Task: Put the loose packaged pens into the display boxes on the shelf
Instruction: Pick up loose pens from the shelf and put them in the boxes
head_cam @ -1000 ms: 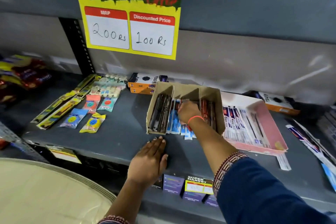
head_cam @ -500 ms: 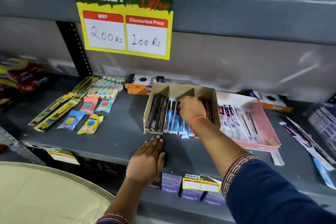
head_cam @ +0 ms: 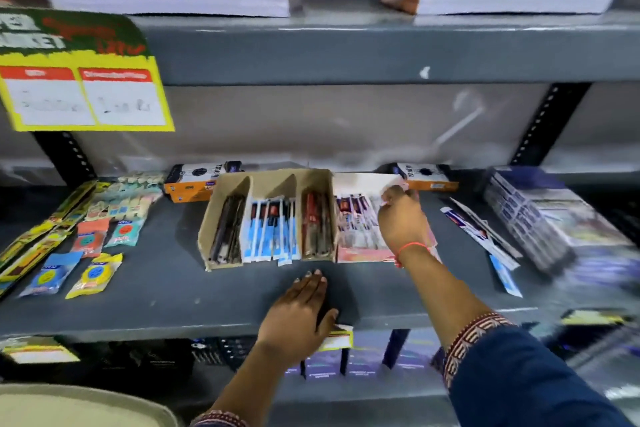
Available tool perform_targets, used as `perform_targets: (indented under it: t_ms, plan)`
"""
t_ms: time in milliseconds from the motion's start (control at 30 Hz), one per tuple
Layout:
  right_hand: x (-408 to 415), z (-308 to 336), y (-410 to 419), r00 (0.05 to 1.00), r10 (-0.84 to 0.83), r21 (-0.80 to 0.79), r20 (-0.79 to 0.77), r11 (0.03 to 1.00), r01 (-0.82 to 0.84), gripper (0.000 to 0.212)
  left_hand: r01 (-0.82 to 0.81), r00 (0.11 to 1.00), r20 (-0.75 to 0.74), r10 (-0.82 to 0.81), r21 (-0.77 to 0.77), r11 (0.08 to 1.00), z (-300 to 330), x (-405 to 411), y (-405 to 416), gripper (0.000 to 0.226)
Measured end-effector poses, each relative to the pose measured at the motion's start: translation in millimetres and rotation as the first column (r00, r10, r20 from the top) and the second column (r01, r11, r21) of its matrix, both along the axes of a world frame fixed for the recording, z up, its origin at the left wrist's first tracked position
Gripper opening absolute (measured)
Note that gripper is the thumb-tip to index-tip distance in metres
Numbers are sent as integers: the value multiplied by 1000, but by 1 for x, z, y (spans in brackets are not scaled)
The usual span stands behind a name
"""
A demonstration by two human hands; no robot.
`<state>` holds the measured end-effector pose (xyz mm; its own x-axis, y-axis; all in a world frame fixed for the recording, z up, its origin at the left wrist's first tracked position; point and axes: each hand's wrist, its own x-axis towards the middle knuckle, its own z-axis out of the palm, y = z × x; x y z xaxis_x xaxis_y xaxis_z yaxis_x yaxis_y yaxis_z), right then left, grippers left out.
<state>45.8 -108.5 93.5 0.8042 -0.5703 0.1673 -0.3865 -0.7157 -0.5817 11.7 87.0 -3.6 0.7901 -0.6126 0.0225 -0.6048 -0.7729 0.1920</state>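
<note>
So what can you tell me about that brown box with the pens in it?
The brown cardboard box sits on the grey shelf, open on top and tilted back, with a low front. Dividers split it into three slots: dark pens on the left, blue-and-white packets in the middle, reddish-dark pens on the right. A few middle packets poke out over the front edge. Its right side is against the pink box. Neither hand touches it.

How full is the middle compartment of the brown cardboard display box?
Partly full. The middle compartment of the brown cardboard display box holds a single row of blue-and-white packaged pens, some overhanging its front edge.
</note>
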Motion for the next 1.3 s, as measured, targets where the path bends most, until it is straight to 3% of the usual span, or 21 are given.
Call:
perform_targets:
  t_ms: [100, 200, 400, 733, 800, 900, 967, 1033, 1100, 1200, 1300]
  plan:
    - [-24, -7, -35, 991, -122, 56, -52, 991, 125, 40, 131, 991, 3, -131, -5, 991, -1, -7, -37, 88]
    - [-51, -18, -75, 965, -238, 36, -110, 969, 243, 35, 168, 986, -24, -167, 43, 985, -2, -5, -64, 72]
    - [-91, -44, -130, 832, -361, -56, -421, 926, 374, 42, 194, 979, -77, -191, 38, 980, 6, 5, -73, 59]
    - [-77, -50, -142, 888, -339, 279, -311, 861, 426, 43, 185, 982, -64, -179, 91, 979, 4, 9, -73, 67]
    - [-77, -48, -139, 893, -352, 187, -281, 893, 410, 40, 185, 981, -73, -179, 92, 978, 2, 10, -73, 66]
    - [-77, -43, -140, 903, -347, -108, -254, 938, 330, 37, 187, 980, -82, -181, 78, 979, 2, 10, -72, 60]
    - [-75, -39, -144, 911, -362, -161, -199, 929, 334, 36, 185, 980, -81, -179, 75, 980, 3, 10, -72, 60]
    - [-74, -32, -148, 896, -444, 29, -25, 895, 445, 34, 184, 981, -78, -179, 67, 981, 4, 9, -72, 60]
    - [-73, -26, -151, 788, -592, 367, 168, 780, 507, 33, 188, 981, -67, -184, 66, 980, 5, 9, -72, 61]
    - [-69, -23, -144, 667, -657, 625, 350, 695, 356, 12, 196, 980, -32, -194, 78, 977, 6, 8, -73, 77]
    - [-64, -25, -129, 628, -619, 771, 471, 635, 48, 31, 185, 983, -21, -184, 64, 981, 3, 9, -74, 76]
